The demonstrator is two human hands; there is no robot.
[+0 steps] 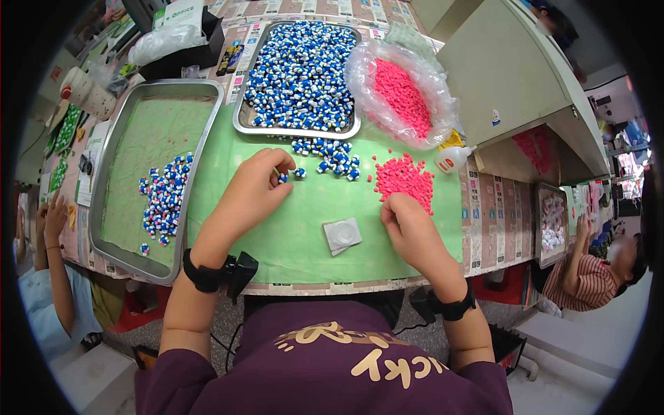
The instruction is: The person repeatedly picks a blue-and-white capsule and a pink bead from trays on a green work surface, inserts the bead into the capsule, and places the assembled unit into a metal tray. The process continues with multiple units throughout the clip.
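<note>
Fingers bent, right hand perhaps at pink pieces

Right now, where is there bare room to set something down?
The green cloth is bare between the left hand and the white square; the left tray is bare toward its far end. It's crowded with loose blue pieces below the full tray and at the pink pile.

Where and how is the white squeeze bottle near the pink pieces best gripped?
Probably around the broad body of the white squeeze bottle, with the right hand coming from the near side. The body looks wide and rounded, while the narrow nozzle points rightward; loose pink pieces lie to its left and the plastic bag sits beyond.
</note>
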